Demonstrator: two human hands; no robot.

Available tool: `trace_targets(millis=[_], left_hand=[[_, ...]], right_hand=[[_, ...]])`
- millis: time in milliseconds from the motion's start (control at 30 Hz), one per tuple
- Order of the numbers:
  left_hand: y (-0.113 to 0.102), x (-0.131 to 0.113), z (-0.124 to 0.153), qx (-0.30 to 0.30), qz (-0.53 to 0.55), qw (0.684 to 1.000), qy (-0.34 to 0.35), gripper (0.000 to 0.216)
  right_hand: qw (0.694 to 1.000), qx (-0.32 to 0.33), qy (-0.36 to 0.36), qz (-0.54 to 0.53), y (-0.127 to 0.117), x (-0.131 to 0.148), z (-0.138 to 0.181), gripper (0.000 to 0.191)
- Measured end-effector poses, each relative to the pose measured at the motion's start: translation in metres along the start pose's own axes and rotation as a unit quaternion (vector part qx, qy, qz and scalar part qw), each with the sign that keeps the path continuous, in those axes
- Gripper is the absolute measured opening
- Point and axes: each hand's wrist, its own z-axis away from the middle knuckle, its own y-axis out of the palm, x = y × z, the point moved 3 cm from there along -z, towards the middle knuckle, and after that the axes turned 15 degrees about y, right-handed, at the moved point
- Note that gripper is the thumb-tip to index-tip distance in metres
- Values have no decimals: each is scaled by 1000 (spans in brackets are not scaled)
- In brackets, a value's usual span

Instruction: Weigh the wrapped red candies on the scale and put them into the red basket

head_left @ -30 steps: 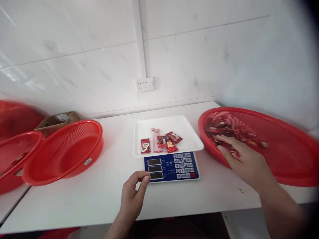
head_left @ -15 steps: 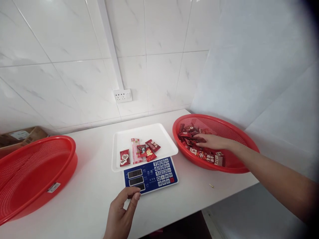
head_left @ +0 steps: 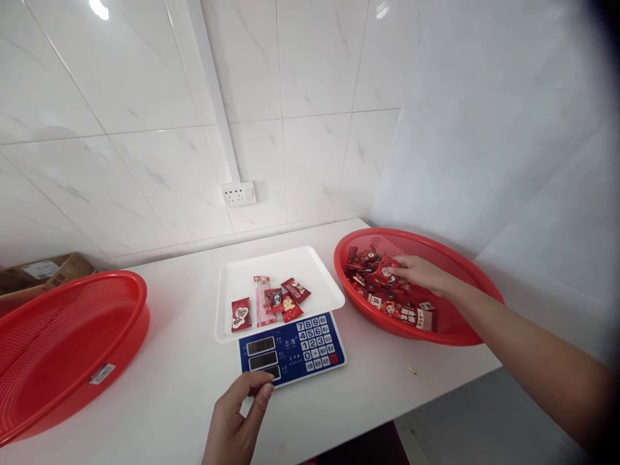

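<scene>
My right hand (head_left: 422, 274) is inside the right red basket (head_left: 477, 274), its fingers closed on a red snack packet (head_left: 386, 274) above the other red packets. A long printed packet (head_left: 398, 310) lies near the basket's front wall. My left hand (head_left: 241, 413) has thumb and forefinger pinched together at the front left edge of the blue digital scale (head_left: 293, 355); what is between them, if anything, is hidden. On the scale's white tray (head_left: 295, 261) lie several small packets, among them a red one (head_left: 241, 314) on the left and a pink one (head_left: 262, 300).
A second red basket (head_left: 130, 294) stands at the left with a white label on its side. Behind it sits a cardboard box (head_left: 72, 266). A small gold-coloured piece (head_left: 411, 371) lies on the white table (head_left: 179, 387). The tiled wall carries a socket (head_left: 238, 194).
My right hand has closed on a red packet and lifted it slightly from the pile. The left hand stays at the scale. The whole view has shifted a little.
</scene>
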Motion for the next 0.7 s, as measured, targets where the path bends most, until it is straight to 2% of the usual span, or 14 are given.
trace_targets(millis=[200,367,567,700], left_hand=[[3,3,-2,49,-20,998,40,25],[-1,8,0,66,-31,996,43,25],[-5,6,4,55,-21,997,40,23],[-2,3,4,52,-11,997,51,21]], right_hand=[[986,35,63,-150,1,1,6,9],[973,36,92,-208,1,9,13,6],[974,20,60,-219,6,28,25,14],[979,30,11,-203,26,56,35,13]])
